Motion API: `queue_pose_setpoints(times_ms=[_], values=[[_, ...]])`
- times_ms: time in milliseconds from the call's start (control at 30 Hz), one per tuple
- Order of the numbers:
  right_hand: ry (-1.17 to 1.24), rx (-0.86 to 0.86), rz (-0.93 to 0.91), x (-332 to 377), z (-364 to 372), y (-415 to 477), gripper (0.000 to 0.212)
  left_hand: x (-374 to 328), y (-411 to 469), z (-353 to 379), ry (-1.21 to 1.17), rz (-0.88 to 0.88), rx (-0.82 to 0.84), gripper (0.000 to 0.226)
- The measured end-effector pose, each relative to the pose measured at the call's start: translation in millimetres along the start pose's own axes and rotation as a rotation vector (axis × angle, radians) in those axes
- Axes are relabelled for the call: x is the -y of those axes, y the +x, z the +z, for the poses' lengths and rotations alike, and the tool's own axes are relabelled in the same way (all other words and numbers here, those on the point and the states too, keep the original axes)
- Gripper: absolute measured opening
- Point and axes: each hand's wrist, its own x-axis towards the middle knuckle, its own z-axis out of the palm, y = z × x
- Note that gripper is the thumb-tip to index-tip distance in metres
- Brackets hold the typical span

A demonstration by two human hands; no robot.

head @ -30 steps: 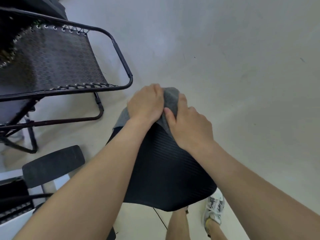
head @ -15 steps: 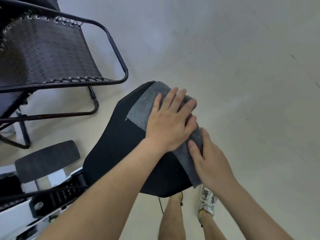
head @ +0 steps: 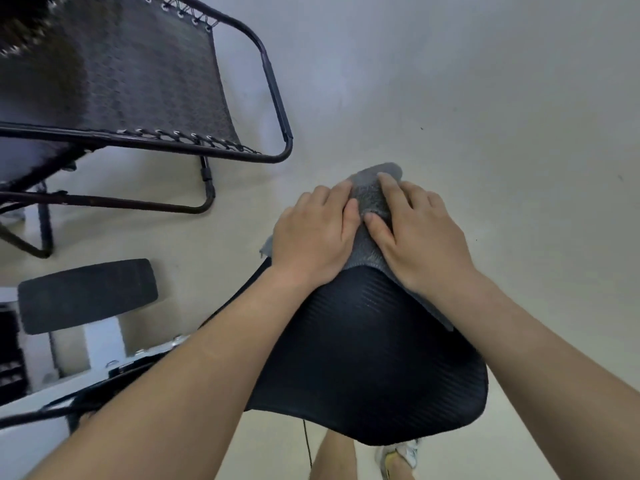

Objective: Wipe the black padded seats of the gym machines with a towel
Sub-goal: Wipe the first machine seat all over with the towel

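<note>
I am pressing the towel (head: 372, 216) over the seat (head: 363, 358) tip with both hands, left hand (head: 315, 237) and right hand (head: 419, 233) flat, fingers spread, gripping nothing; I should be dragging it back evenly, keeping firm pressure

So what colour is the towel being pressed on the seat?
Grey; the towel shows best in the head view, under both hands at the far end of the black ribbed seat.
</note>
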Motion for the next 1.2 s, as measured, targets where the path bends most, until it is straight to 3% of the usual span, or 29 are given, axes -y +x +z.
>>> queue_pose_setpoints(times_ms=[100, 300, 400, 500, 600, 733, 833, 1000, 1033, 1100, 1200], values=[[-0.267, 0.007, -0.19, 29.1, 2.2, 11.9, 0.056, 32.7, -28.1, -6.7, -0.061, -0.145, 0.049, 0.044], [-0.409, 0.15, -0.712, 130.6, 66.6, 9.6, 0.047, 104.7, -115.8, -16.5, -0.03, -0.509, 0.092, 0.038], [-0.41, 0.113, -0.788, 156.4, 86.1, 3.0, 0.061, 118.8, -124.7, -12.2, -0.045, -0.698, 0.1, 0.04], [-0.392, 0.14, -0.791, 158.0, 88.6, -10.2, 0.038, 122.9, -138.5, -15.5, -0.086, -0.796, -0.012, 0.043], [-0.338, 0.196, -0.731, 151.0, 88.6, -33.9, 0.042, 108.4, -154.5, -13.5, -0.1, -0.733, -0.095, 0.033], [-0.275, 0.237, -0.692, 129.0, 80.8, -74.6, 0.055, 88.4, -170.2, -10.9, -0.1, -0.734, -0.1, 0.051], [-0.322, 0.235, -0.672, 109.9, 66.2, -49.4, 0.066, 84.2, -142.7, -20.4, 0.03, -0.59, -0.009, 0.055], [-0.474, 0.172, -0.486, 103.1, 47.7, 15.8, 0.073, 81.1, -57.4, -25.2, -0.326, -0.676, 0.259, 0.046], [-0.465, 0.161, -0.479, 98.6, 46.3, 8.4, 0.071, 78.2, -62.7, -22.8, -0.268, -0.638, 0.28, 0.045], [-0.436, 0.171, -0.47, 86.8, 41.6, -22.2, 0.067, 71.1, -99.3, -15.8, -0.06, -0.488, 0.16, 0.041], [-0.386, 0.213, -0.472, 68.9, 32.6, -72.3, 0.065, 53.5, -145.0, -24.1, -0.056, -0.428, 0.18, 0.056]])
